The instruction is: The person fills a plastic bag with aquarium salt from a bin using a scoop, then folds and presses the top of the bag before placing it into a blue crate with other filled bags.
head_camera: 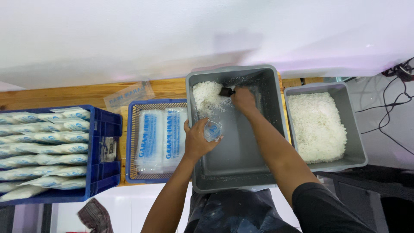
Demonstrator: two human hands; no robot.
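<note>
My left hand [197,140] holds a small clear plastic bag [212,129] open over the near left side of a grey tub [241,172]. Far inside that tub my right hand [243,99] grips a small dark scoop [226,91] at the edge of a heap of white coarse grains [207,97] piled in the far left corner. Most of the tub's bottom is bare, with a few scattered grains.
A second grey tub [355,153] on the right is filled with white grains [316,125]. Left of the hands a blue mesh basket [131,142] holds flat empty printed bags [160,138]. A blue crate [103,172] holds several filled bags [43,149]. Cables [390,108] trail at the right.
</note>
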